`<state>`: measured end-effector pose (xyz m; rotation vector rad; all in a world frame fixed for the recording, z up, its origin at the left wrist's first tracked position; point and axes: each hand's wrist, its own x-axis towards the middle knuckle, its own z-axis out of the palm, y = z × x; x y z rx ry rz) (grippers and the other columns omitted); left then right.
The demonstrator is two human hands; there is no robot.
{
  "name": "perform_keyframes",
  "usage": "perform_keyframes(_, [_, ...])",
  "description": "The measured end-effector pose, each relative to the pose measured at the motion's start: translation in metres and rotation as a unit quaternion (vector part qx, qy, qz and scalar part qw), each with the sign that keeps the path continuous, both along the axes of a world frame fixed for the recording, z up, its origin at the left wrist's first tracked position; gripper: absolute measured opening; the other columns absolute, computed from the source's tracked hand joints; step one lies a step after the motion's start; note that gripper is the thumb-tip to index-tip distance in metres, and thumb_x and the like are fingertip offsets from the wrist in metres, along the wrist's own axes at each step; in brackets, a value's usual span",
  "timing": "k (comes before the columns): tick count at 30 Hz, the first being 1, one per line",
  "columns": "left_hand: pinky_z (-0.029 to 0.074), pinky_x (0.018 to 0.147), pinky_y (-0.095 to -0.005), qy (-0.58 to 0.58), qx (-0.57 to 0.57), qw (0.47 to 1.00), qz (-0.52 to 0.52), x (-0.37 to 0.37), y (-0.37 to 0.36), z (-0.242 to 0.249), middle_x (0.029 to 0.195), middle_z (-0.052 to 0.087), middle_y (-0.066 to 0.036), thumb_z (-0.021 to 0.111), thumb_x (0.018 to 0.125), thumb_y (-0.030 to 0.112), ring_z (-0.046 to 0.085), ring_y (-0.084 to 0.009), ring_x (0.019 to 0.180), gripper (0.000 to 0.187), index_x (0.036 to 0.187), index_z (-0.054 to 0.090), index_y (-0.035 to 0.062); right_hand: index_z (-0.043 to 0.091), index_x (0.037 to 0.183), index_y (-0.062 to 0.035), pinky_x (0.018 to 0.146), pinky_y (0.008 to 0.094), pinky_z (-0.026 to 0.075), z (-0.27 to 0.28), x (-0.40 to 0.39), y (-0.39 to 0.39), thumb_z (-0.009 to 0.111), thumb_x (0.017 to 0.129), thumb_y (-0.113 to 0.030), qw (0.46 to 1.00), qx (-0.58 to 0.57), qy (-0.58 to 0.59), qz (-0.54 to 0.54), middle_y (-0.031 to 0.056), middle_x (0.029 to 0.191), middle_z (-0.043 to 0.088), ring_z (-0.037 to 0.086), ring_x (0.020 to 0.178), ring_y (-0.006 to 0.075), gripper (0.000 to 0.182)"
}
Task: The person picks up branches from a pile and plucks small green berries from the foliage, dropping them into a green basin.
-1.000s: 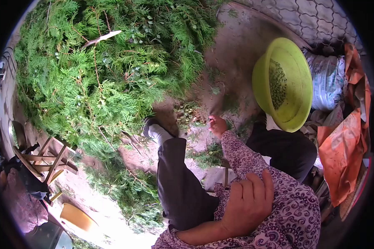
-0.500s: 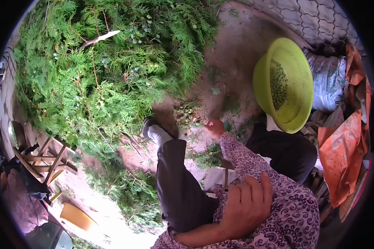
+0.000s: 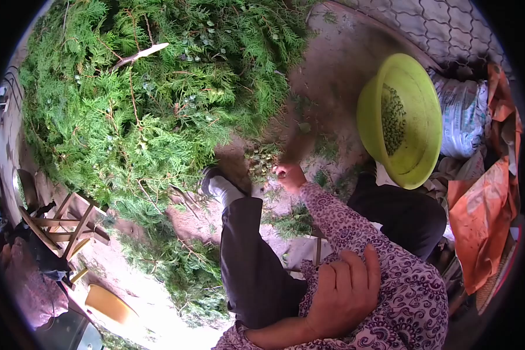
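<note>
The pile (image 3: 259,158) of greenish bits lies on the ground (image 3: 335,64) just beside the right hand (image 3: 289,177), up and left of its fingers, with no clear long axis. Those fingers curl inward; whether they grasp anything cannot be told. The left hand (image 3: 344,289), farther off, lies over the right sleeve (image 3: 338,219), fingers bent, grip unclear.

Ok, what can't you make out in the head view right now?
All in the head view:
1. Right hand: whether its fingertips hold anything; too small to tell.
2. Left hand: its palm, turned toward the patterned sleeve and hidden by the back of the hand.
3. Green bowl: the left side of the small green pieces, hidden by the bowl's wall.
4. Branch pile: its far end, cut off by the top edge.
</note>
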<state>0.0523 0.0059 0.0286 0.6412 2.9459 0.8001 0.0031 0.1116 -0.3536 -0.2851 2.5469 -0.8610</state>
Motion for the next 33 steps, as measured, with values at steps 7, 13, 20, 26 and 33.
perform_keyframes(7, [0.040,0.055,-0.0324,0.002,-0.001,1.000,0.006,0.004,-0.001,0.001,0.080,0.057,-0.020,0.046,0.077,0.009,0.048,-0.0224,0.060,0.028,0.100,0.058,-0.0026,0.056,0.088,-0.0049,0.064,0.0323,0.045,0.049,-0.017,0.016,0.060,0.076,-0.007,0.699,-0.359,-0.556,-0.271,0.0062,0.082,0.053,0.052,0.075,0.0139,0.013])
perform_keyframes(13, [0.040,0.055,-0.0329,-0.026,-0.003,1.000,0.007,0.001,-0.004,0.006,0.080,0.057,-0.020,0.045,0.077,0.008,0.048,-0.0227,0.061,0.029,0.101,0.057,-0.0023,0.060,0.088,-0.0058,0.066,0.0336,0.048,0.007,-0.035,-0.028,0.067,0.068,-0.019,0.967,-0.125,-0.105,-0.197,0.0096,0.069,0.059,0.057,0.067,0.0240,0.025])
perform_keyframes(20, [0.040,0.056,-0.0331,-0.021,-0.019,0.999,0.019,0.004,-0.007,0.003,0.080,0.056,-0.020,0.045,0.078,0.008,0.049,-0.0227,0.061,0.029,0.102,0.057,-0.0019,0.061,0.086,-0.0054,0.069,0.0373,0.046,-0.004,-0.037,-0.049,0.064,0.063,-0.014,0.992,0.016,-0.022,-0.125,0.0185,0.082,0.058,0.057,0.073,0.0310,0.024])
perform_keyframes(26, [0.041,0.056,-0.0336,0.010,-0.022,1.000,0.013,0.005,-0.009,0.003,0.079,0.056,-0.019,0.044,0.079,0.009,0.049,-0.0229,0.061,0.028,0.101,0.058,-0.0017,0.057,0.089,-0.0066,0.062,0.0357,0.046,0.008,-0.041,-0.009,0.062,0.074,-0.010,0.775,-0.356,-0.456,-0.254,0.0075,0.089,0.060,0.059,0.076,0.0185,0.016])
perform_keyframes(33, [0.041,0.056,-0.0337,-0.009,-0.017,1.000,0.022,0.006,-0.010,0.005,0.079,0.056,-0.020,0.044,0.079,0.010,0.049,-0.0231,0.061,0.028,0.101,0.057,-0.0025,0.056,0.083,-0.0094,0.059,0.0289,0.044,0.028,-0.044,-0.016,0.062,0.078,-0.018,0.781,-0.351,-0.447,-0.259,0.0002,0.075,0.057,0.056,0.069,0.0117,0.011])
